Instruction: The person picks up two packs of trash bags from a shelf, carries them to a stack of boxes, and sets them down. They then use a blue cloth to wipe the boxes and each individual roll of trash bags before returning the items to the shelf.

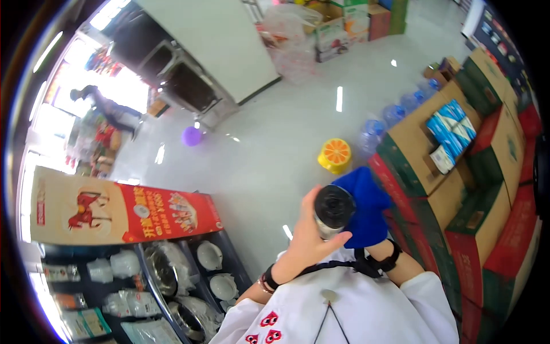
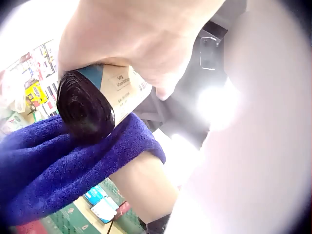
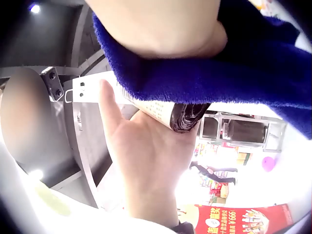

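My left hand [image 1: 302, 238] grips a roll of black plastic bags [image 1: 334, 207] with a pale printed paper label. Its thumb lies along the near side in the head view, while the coiled black end [image 2: 85, 107] faces out in the left wrist view. A blue terry towel [image 1: 368, 209] wraps over my right hand [image 3: 161, 29] right beside the roll. The towel hides the fingers of that hand, so I cannot tell how they lie. In the right wrist view, the towel's edge overlaps part of the roll and the label.
Stacked cartons [image 1: 424, 166] with a blue-and-white packet [image 1: 452, 135] stand at right. Beyond are water bottles [image 1: 394, 114] and a yellow stool with an orange-slice top [image 1: 335, 155]. A shelf of wrapped bowls [image 1: 210, 255] stands left. A purple balloon [image 1: 192, 136] and a person [image 1: 106, 109] are farther off.
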Tool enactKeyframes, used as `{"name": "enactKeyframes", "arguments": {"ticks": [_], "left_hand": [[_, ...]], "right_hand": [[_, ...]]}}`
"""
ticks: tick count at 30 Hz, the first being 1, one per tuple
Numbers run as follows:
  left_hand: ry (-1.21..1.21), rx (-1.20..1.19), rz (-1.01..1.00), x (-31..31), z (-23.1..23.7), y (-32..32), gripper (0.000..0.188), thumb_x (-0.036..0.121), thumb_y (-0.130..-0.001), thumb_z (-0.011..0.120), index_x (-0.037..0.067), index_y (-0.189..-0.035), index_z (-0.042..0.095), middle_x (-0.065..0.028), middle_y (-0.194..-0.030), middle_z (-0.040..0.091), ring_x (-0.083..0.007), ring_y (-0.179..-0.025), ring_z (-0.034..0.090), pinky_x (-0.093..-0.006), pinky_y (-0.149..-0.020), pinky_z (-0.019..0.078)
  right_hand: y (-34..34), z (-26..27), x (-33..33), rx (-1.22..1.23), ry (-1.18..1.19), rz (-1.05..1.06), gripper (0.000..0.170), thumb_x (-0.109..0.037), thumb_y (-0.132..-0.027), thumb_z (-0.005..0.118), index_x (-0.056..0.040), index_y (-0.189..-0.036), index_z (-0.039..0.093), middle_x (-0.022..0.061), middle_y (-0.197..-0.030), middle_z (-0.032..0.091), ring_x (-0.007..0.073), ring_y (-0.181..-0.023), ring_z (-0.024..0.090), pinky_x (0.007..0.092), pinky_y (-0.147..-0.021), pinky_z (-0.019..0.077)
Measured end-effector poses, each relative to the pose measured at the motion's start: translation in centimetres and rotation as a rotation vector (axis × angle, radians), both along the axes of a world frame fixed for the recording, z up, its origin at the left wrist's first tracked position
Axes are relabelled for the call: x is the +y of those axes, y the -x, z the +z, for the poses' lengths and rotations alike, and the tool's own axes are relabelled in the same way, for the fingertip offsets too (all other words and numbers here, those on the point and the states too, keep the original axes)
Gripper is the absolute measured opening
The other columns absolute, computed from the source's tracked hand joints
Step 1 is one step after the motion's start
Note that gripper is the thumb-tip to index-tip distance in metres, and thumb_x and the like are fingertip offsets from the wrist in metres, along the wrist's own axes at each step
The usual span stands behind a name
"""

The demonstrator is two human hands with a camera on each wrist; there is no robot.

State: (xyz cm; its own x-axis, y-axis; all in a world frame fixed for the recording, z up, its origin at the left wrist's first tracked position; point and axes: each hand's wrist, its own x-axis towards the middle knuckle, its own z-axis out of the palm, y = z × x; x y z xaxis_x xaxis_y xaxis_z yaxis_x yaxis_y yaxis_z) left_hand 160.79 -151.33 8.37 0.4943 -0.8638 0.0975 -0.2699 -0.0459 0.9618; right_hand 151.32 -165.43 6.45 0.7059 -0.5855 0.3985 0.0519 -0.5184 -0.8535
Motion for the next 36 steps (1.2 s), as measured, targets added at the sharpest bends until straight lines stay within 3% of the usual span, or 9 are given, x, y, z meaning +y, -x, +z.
{"name": "enactKeyframes", "arguments": {"ticks": [5,10,11,12,14,21,23,33,36], "left_hand": [[-0.021,0.456,0.172,-2.2,-3.4,-1.8,0.066,0.013,-0.09,0.073,0.006,-0.141,0.033,-0.0139,-0.122,0.058,-0.0216,-0.105,0.064,-0.035,-0.091,0.0558],[-0.01,0.673,0.282,-7.6,-4.2,-4.2,0.053,0.017,-0.097,0.068,0.001,-0.136,0.035,-0.013,-0.114,0.059,-0.0155,-0.095,0.064,-0.0276,-0.078,0.0561],[-0.027,0.687,0.265,-9.0,-4.1,-4.1,0.058,0.016,-0.098,0.067,0.001,-0.14,0.031,-0.0136,-0.114,0.059,-0.0162,-0.094,0.065,-0.0279,-0.079,0.0565],[-0.049,0.684,0.242,-10.7,-3.5,-3.6,0.058,0.016,-0.098,0.067,0.001,-0.14,0.031,-0.0136,-0.114,0.059,-0.0162,-0.094,0.065,-0.0279,-0.079,0.0565],[-0.156,0.674,0.054,-14.4,-1.9,-1.9,0.068,0.018,-0.097,0.068,0.003,-0.145,0.024,-0.0135,-0.115,0.059,-0.0178,-0.095,0.064,-0.0287,-0.082,0.0561],[-0.332,0.402,-0.732,-29.1,-7.7,8.1,0.075,0.018,-0.092,0.072,-0.001,-0.144,0.021,-0.0201,-0.143,0.042,-0.025,-0.132,0.044,-0.0373,-0.107,0.0427],[-0.522,0.222,-0.882,-31.6,-9.7,11.4,0.077,0.026,-0.092,0.073,-0.005,-0.143,0.024,-0.0244,-0.143,0.044,-0.0265,-0.124,0.054,-0.0371,-0.101,0.049],[-0.408,0.302,-1.118,-35.6,-12.5,22.6,0.079,0.038,-0.1,0.064,-0.013,-0.146,0.027,-0.0241,-0.134,0.054,-0.0263,-0.123,0.055,-0.0346,-0.103,0.0453],[-0.424,0.149,-1.223,-36.0,-12.5,22.7,0.073,0.04,-0.1,0.061,-0.014,-0.144,0.035,-0.0271,-0.133,0.057,-0.0306,-0.122,0.057,-0.0372,-0.103,0.0445]], "right_hand": [[2.4,-1.2,-2.4,0.204,0.067,-0.093,0.028,-0.019,-0.082,0.067,-0.0034,-0.102,0.055,0.0115,-0.089,0.052,0.0293,-0.077,0.056,0.0375,-0.069,0.044],[7.3,0.9,-4.5,0.058,-0.954,0.148,0.036,-0.015,-0.097,0.055,-0.0038,-0.131,0.055,0.0153,-0.134,0.061,0.0273,-0.116,0.065,0.0357,-0.096,0.0521],[8.8,-0.8,-4.8,0.376,-0.262,0.094,0.035,-0.014,-0.097,0.05,-0.0057,-0.13,0.056,0.0164,-0.134,0.06,0.0326,-0.114,0.065,0.0414,-0.092,0.0536],[9.5,-1.0,-5.0,0.371,-0.28,0.068,0.035,-0.014,-0.097,0.05,-0.0057,-0.13,0.056,0.0164,-0.134,0.06,0.0326,-0.114,0.065,0.0414,-0.092,0.0536],[10.9,-1.3,-5.6,0.883,0.438,0.007,0.037,-0.013,-0.095,0.05,-0.0069,-0.13,0.057,0.0129,-0.129,0.063,0.0315,-0.116,0.064,0.0447,-0.094,0.0516],[14.6,-5.2,-8.6,1.101,0.493,-0.033,0.022,-0.01,-0.082,0.062,-0.0065,-0.104,0.063,0.009,-0.088,0.062,0.0286,-0.088,0.065,0.0386,-0.062,0.0515],[17.2,-7.1,-9.3,0.4,0.401,-0.277,0.021,-0.013,-0.082,0.064,-0.0054,-0.102,0.063,0.0111,-0.081,0.063,0.028,-0.082,0.065,0.0376,-0.065,0.0535],[27.0,-2.3,-10.2,0.754,0.086,-0.559,0.019,-0.021,-0.086,0.064,-0.0091,-0.1,0.062,0.0097,-0.089,0.065,0.0288,-0.082,0.065,0.0411,-0.067,0.0517],[28.6,-2.6,-9.8,0.791,-0.185,-0.495,0.047,-0.02,-0.092,0.059,-0.0144,-0.139,0.055,0.0018,-0.126,0.064,0.0264,-0.105,0.062,0.0399,-0.08,0.046]]}}
